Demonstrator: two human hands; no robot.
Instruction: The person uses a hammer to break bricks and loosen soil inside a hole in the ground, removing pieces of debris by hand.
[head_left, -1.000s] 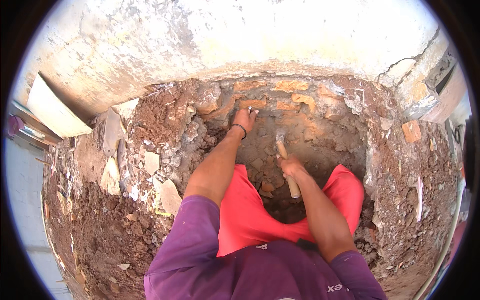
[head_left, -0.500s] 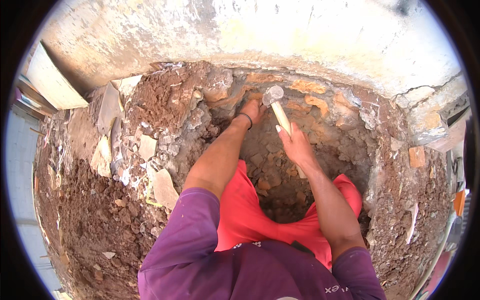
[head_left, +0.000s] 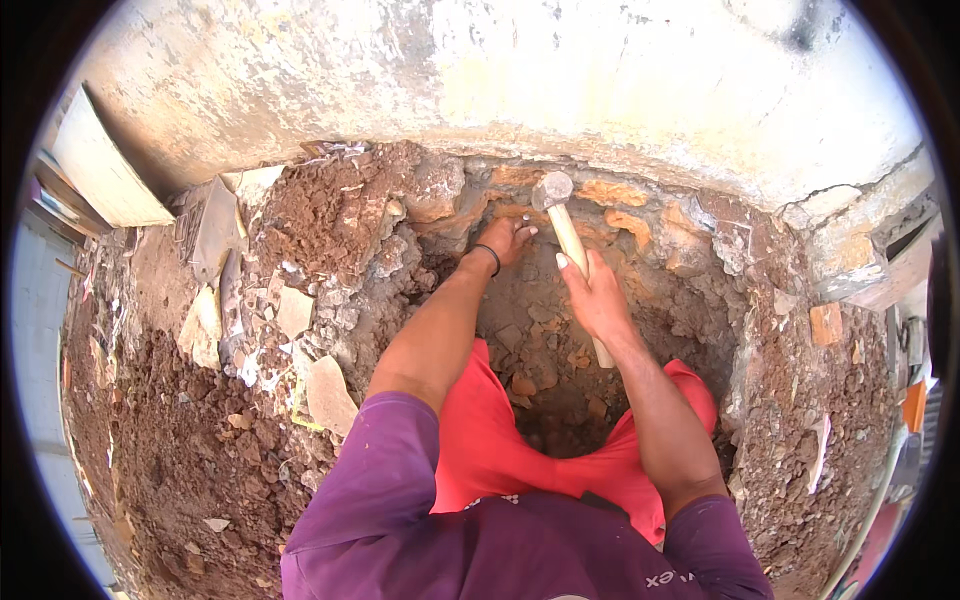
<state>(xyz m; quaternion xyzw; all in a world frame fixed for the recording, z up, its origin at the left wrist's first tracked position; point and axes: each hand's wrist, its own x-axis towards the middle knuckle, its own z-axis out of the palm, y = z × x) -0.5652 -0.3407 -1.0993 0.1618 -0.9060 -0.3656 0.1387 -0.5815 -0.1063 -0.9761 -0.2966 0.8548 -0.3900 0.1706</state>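
Note:
My right hand grips a hammer by its pale wooden handle. The blunt grey hammer head is raised in front of the exposed bricks, to the right of my left hand. My left hand, with a dark band at the wrist, is curled closed close to the dug-out face of the wall base. A small greyish tip shows at its fingers, but what it holds is mostly hidden. Orange bricks set in grey mortar run along that face, beyond both hands. Broken pieces lie in the pit between my knees.
A stained, peeling wall rises at the far side. Loose brown soil and flat broken slabs lie on the left. More rubble and a brick piece are on the right. A pale board leans at far left.
The view has tilted slightly, so the wall base sits lower. The hammer head has shifted a little toward the wall. My left hand's fingers have turned and show more plainly.

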